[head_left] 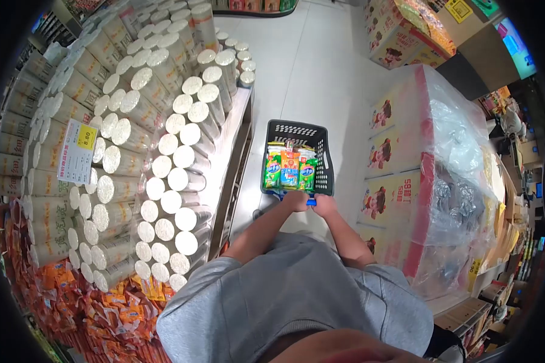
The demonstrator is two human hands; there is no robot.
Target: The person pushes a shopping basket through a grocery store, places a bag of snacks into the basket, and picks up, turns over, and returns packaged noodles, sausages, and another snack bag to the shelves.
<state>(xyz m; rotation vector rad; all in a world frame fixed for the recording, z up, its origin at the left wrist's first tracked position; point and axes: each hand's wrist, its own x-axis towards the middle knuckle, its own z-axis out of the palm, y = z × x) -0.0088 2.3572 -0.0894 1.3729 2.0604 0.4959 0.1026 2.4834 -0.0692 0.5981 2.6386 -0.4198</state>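
Basket [325,160], dark with perforated walls, is in front of the person, over the pale floor [303,66], with its near side toward the body. The left grip [295,201] is clamped on the blue handle [311,201] at that near side; the right grip [324,204] is closed at the handle's right end, just beside the left. Inside the basket, an orange and blue pack [289,172] is between a green pack [273,169] on the left and another green pack [307,172] on the right.

Farther out on the left, white-ended cylinders [188,157] are stacked on a low stand [233,163], with a price sign [77,151] reading 8.80 in front of some. Orange packets [121,314] are heaped near them. On the right are stacked cartons [389,193] with a cartoon figure, beside clear plastic [457,133]. More cartons [399,42] are at the upper right.
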